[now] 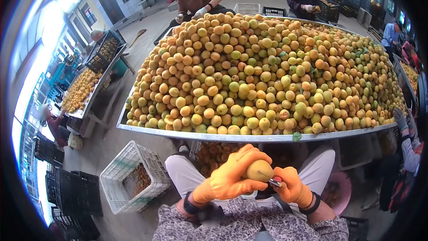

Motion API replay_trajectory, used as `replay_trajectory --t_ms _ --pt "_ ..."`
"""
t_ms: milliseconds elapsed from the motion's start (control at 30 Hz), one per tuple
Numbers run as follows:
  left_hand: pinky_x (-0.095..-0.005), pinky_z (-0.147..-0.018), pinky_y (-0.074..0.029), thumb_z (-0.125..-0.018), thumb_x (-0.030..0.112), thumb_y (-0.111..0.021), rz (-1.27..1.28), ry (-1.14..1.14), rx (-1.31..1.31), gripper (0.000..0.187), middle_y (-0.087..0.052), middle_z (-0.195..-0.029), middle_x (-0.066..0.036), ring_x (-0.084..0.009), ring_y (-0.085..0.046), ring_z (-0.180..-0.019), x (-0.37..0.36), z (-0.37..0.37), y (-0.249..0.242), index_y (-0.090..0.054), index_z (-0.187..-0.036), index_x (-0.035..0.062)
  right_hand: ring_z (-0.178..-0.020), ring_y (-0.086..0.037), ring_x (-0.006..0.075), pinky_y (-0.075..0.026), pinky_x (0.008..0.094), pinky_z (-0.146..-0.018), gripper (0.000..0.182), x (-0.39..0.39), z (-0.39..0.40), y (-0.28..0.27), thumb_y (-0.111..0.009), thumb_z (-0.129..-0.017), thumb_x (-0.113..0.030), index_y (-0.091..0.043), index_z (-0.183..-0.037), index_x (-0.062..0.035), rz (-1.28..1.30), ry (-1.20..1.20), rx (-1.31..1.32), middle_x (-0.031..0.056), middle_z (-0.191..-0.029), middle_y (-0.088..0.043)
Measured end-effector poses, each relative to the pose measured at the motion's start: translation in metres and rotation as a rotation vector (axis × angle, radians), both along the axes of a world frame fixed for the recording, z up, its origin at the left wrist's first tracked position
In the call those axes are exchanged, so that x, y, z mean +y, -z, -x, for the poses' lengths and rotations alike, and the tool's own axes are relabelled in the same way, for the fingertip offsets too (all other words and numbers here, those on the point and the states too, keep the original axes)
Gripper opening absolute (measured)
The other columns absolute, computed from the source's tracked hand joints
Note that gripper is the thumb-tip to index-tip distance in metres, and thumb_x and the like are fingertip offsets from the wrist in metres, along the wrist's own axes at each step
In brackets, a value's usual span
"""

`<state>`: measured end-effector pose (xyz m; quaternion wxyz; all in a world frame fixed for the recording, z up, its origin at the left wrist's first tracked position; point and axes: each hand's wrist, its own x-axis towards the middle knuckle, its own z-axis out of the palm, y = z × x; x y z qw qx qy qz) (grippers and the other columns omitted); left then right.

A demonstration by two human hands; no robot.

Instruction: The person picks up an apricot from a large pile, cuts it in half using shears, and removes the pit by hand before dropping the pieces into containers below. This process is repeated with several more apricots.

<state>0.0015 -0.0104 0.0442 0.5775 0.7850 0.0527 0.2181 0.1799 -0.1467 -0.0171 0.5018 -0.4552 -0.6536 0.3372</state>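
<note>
My left hand (236, 174), in an orange glove, is closed around a yellow apricot-like fruit (259, 171) above my lap. Close on its right, my right hand (290, 186), gloved in orange too, grips a small tool (275, 181) with a red part and a metal end. The metal end is at the right side of the fruit; whether it cuts into the skin I cannot tell. Just beyond my hands stands a metal-edged table (214, 136) heaped with yellow, orange and greenish fruits (249, 76).
Below the table edge, between my knees, is a crate of fruit pieces (214, 154). A white crate (133, 183) stands left, a pink basin (341, 192) right. Black crates (78, 196) are stacked far left. Co-workers sit across the table and at the right edge, one with gloved hands (401, 120).
</note>
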Motion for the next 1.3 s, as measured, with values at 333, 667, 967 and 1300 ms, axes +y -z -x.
replay_trajectory --t_ms 333,667,967,1300 --pt "-0.0301 -0.085 -0.046 -0.066 0.023 -0.086 0.671 0.0 -0.012 0.063 -0.058 -0.104 -0.008 -0.0177 -0.058 -0.096 -0.033 -0.01 0.019 -0.059 -0.119 0.0018 -0.048 -0.048 0.0347 -0.039 0.0366 -0.047 0.034 0.002 0.016 0.028 -0.053 -0.094 -0.035 -0.052 -0.082 -0.0028 -0.174 0.176 0.059 0.0117 -0.058 -0.047" --pt "-0.0417 -0.081 -0.044 -0.065 0.028 -0.084 -0.518 -0.29 0.248 0.048 -0.056 -0.093 -0.008 -0.0319 -0.052 -0.094 0.008 0.009 0.008 -0.063 -0.104 0.0092 -0.049 -0.051 0.0336 -0.04 0.0368 -0.048 0.036 -0.004 0.001 -0.002 -0.052 -0.098 -0.038 -0.053 -0.084 -0.0042 0.204 0.054 -0.119 0.0134 -0.06 -0.051" --pt "-0.0243 -0.08 -0.047 -0.084 0.042 -0.06 0.993 0.034 0.026 0.067 -0.059 -0.108 -0.005 -0.0104 -0.056 -0.094 -0.011 0.003 0.051 -0.046 -0.133 0.0002 -0.1 -0.063 0.0287 -0.052 0.0348 -0.084 0.064 0.021 0.008 -0.033 -0.085 -0.064 -0.01 -0.06 -0.123 -0.008 -0.091 0.197 -0.06 0.0107 -0.11 -0.064" --pt "-0.0289 -0.081 -0.048 -0.089 0.013 -0.055 0.009 -0.328 0.017 0.035 -0.06 -0.11 -0.013 -0.0221 -0.059 -0.092 -0.029 -0.018 0.069 -0.05 -0.122 0.0021 -0.096 -0.062 0.0366 -0.054 0.037 -0.076 0.058 0.03 0.018 -0.012 -0.076 -0.079 -0.024 -0.053 -0.126 -0.0003 -0.228 0.214 -0.249 0.0194 -0.116 -0.06"
